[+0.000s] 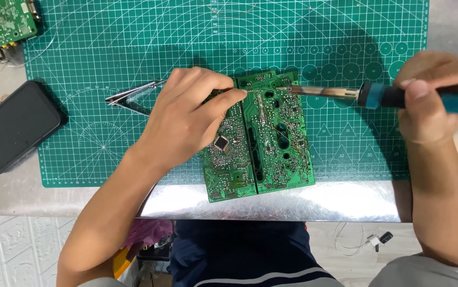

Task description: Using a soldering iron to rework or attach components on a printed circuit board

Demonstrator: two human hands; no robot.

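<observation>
The left hand point(186, 119), nearest the camera along with the forearm rising from the bottom edge, lies on the left part of the board point(258, 135). Its fingers are curled, and thumb and forefinger are pressed together on what looks like a thin wire, too fine to be sure of, with their tips at the board's upper middle. The right hand point(433, 95) is well off to the right of the board, closed in a fist-like grip around the blue handle of the iron point(378, 95).

The iron lies almost level, its long axis running right to left, and its metal tip reaches the board's upper edge, just right of the left fingertips. The two meet at nearly the same spot from opposite sides, with the left hand far the nearer to the board.

The board is green and roughly rectangular, solder side up, its long axis running away from the camera, tilted slightly. It has a slot down the middle, several oval cut-outs and a dark square chip on its left half. It rests on the mat point(107, 42), with its near end over the shiny table edge point(346, 202). Left of the board, beyond the hand, lie the tweezers point(133, 98).
</observation>
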